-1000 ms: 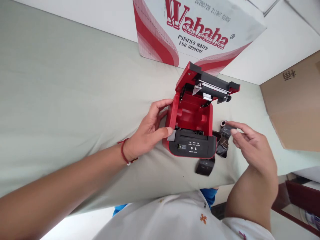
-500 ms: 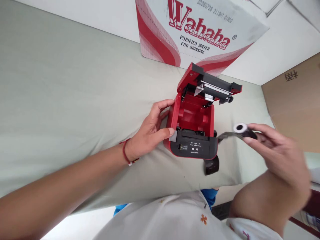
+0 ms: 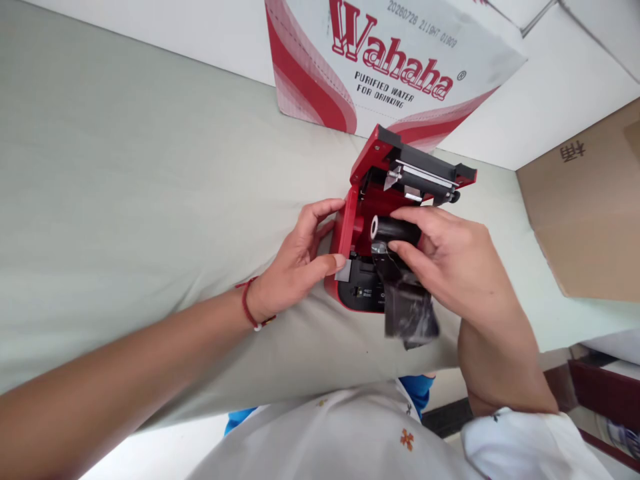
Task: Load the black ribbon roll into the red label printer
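Note:
A small red and black printer [image 3: 345,233] stands on the cloth-covered surface with its lid [image 3: 425,167] raised. My left hand [image 3: 305,257] grips its left wall, thumb near the front corner and fingers along the outer side. Pinched in my right hand [image 3: 440,257] is a roll of black film [image 3: 395,230] with a white core, held sideways over the inner bay. Its loose black tail [image 3: 410,310] hangs over the front panel and past the front edge. The right hand and the film hide the right part of the printer, so I cannot tell whether the roll touches the bay.
Behind the printer stands a white and red water carton [image 3: 395,67]. A brown cardboard box [image 3: 585,213] is at the right. Pale green cloth [image 3: 150,167] covers the surface, and its near edge runs close to my body.
My right hand has brought the roll leftward from beside the printer to over its bay, and the film tail now lies over the front. My left hand keeps its grip.

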`<control>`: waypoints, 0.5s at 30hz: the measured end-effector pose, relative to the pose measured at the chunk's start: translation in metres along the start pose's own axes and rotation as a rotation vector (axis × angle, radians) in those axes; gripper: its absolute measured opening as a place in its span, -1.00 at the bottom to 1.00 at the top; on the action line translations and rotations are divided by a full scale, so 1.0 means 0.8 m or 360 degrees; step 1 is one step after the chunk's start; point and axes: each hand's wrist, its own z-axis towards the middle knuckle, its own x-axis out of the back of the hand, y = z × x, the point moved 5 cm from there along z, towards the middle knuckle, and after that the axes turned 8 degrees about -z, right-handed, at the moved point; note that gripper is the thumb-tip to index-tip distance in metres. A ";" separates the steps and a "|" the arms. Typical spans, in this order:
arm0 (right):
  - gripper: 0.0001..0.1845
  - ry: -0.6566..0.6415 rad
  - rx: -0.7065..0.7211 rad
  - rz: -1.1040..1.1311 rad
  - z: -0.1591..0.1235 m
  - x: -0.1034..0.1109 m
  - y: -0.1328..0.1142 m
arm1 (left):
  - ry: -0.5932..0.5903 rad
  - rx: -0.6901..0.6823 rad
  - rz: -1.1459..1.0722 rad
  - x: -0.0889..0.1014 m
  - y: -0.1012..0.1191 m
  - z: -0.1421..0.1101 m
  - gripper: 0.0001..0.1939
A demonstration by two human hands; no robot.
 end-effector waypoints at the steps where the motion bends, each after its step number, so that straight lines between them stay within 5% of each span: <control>1: -0.54 -0.0010 -0.0019 -0.0144 0.005 -0.007 -0.005 | -0.0002 0.0001 0.0005 0.000 0.000 0.000 -0.24; 9: -0.49 -0.0328 -0.0179 -0.0589 0.039 -0.031 -0.019 | 0.0011 0.0006 0.0039 0.004 0.000 0.000 -0.20; 15: -0.72 0.0221 0.0437 -0.0024 0.014 -0.016 -0.017 | 0.0032 -0.0167 0.0342 0.004 -0.006 -0.003 -0.23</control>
